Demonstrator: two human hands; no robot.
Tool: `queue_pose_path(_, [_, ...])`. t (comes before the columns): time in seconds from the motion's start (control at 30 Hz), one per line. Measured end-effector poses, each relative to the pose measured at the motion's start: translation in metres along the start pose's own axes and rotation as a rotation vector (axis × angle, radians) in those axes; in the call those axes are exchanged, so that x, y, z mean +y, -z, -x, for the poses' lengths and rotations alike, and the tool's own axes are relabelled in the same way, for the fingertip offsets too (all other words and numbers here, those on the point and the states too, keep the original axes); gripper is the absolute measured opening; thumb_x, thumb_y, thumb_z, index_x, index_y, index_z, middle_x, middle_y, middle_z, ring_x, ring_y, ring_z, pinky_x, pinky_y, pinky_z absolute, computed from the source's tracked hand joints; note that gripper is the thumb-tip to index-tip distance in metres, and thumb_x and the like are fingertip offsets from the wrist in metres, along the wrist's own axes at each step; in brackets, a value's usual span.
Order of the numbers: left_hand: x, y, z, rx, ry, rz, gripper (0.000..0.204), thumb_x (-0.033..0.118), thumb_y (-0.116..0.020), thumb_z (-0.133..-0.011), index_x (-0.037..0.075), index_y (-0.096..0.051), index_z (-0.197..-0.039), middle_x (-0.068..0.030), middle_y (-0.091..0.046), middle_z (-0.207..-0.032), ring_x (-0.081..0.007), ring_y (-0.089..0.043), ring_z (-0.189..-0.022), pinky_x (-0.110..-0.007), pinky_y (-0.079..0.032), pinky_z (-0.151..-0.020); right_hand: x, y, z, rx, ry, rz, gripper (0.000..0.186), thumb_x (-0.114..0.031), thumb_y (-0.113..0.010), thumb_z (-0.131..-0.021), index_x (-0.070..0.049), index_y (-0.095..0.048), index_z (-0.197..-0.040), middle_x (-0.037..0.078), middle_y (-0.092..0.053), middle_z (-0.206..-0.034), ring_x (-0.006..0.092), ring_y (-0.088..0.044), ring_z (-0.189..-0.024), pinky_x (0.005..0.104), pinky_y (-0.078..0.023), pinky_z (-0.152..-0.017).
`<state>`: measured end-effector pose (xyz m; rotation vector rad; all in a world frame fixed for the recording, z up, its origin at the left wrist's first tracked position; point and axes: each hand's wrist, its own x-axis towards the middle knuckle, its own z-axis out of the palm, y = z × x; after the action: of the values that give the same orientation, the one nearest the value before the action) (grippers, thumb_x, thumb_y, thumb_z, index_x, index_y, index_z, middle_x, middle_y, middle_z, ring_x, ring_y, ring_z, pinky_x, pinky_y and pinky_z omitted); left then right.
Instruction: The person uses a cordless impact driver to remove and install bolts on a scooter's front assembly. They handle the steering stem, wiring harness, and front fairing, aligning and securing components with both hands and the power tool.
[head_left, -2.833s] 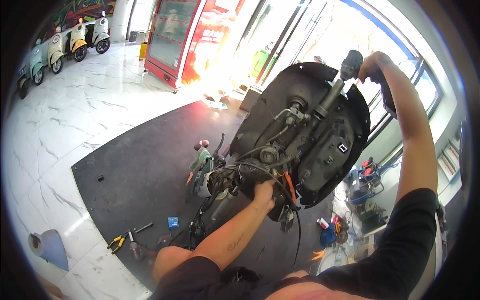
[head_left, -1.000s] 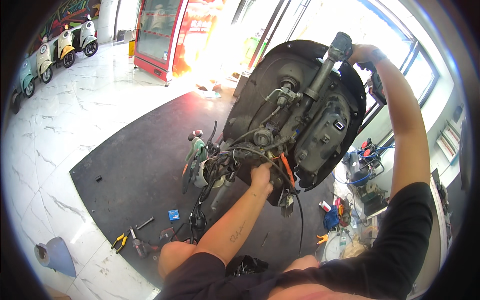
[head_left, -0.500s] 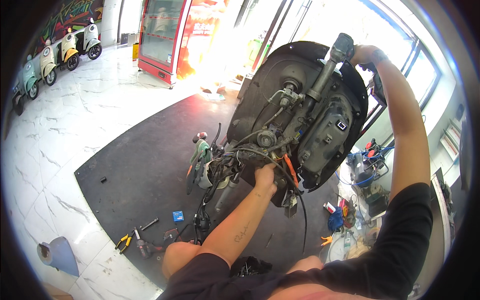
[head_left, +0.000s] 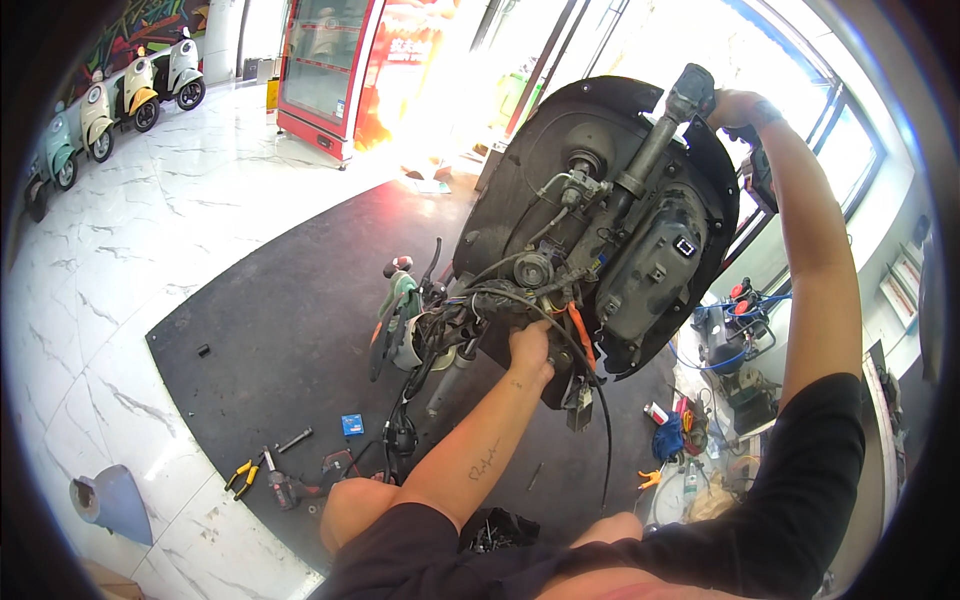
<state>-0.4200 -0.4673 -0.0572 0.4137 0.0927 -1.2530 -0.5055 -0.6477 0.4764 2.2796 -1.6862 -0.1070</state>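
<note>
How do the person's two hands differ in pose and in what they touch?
The left hand sits low, fist closed in the cable bundle under the scooter's front panel. The right hand is raised high, arm stretched, at the handlebar grip. Both are bare.

The scooter front (head_left: 600,230), stripped, stood tilted on the black mat (head_left: 280,330), its dark inner panel facing up. A grey fork tube (head_left: 650,150) ran diagonally up the panel to a black grip (head_left: 692,88). Cables (head_left: 520,290) and an orange wire bunched at the panel's lower left.
</note>
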Motion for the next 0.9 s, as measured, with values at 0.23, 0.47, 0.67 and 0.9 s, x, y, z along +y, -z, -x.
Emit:
queue_pose_path(0.23, [0.0,-0.002,0.002,0.001,-0.009,0.003,0.044,-0.004,-0.065,-0.089,-0.001,-0.048,-0.129,-0.0193,-0.066,-0.113,-0.0309,-0.072,-0.095,-0.044,-0.061,-0.076,0.007,-0.003,-0.011,0.034,0.086,0.001,0.039,-0.026,-0.084,-0.08,-0.003,-0.071,-0.109,0.007,-0.067,-0.075,0.0189,-0.063,-0.06,0.0373,-0.054,-0.054])
queue_pose_path(0.47, [-0.002,-0.003,0.001,0.018,-0.017,-0.006,0.044,-0.003,-0.067,-0.087,-0.001,-0.048,-0.127,-0.0192,-0.066,-0.115,-0.0314,-0.071,-0.098,-0.045,-0.059,-0.078,0.007,-0.009,0.013,0.143,0.209,-0.128,0.068,-0.023,-0.089,-0.069,-0.007,-0.065,-0.13,0.01,-0.073,-0.105,0.0202,-0.068,-0.088,0.0379,-0.059,-0.074])
queue_pose_path(0.67, [0.002,-0.007,0.008,0.049,-0.035,0.014,0.04,-0.002,-0.066,-0.088,-0.001,-0.05,-0.124,-0.0188,-0.066,-0.115,-0.0311,-0.071,-0.099,-0.045,-0.058,-0.081,0.008,0.002,0.025,0.268,0.16,-0.167,0.094,-0.024,-0.09,-0.067,-0.007,-0.049,-0.149,0.012,-0.072,-0.112,0.0217,-0.069,-0.093,0.0376,-0.06,-0.075])
queue_pose_path(0.9, [-0.002,-0.003,0.003,0.018,-0.034,0.0,0.044,-0.001,-0.065,-0.089,0.0,-0.051,-0.131,-0.0166,-0.066,-0.119,-0.0301,-0.07,-0.102,-0.045,-0.058,-0.085,0.051,0.008,0.048,0.526,0.236,-0.328,0.08,-0.03,-0.088,-0.074,-0.002,-0.051,-0.139,0.007,-0.066,-0.086,0.0138,-0.058,-0.063,0.0319,-0.051,-0.06])
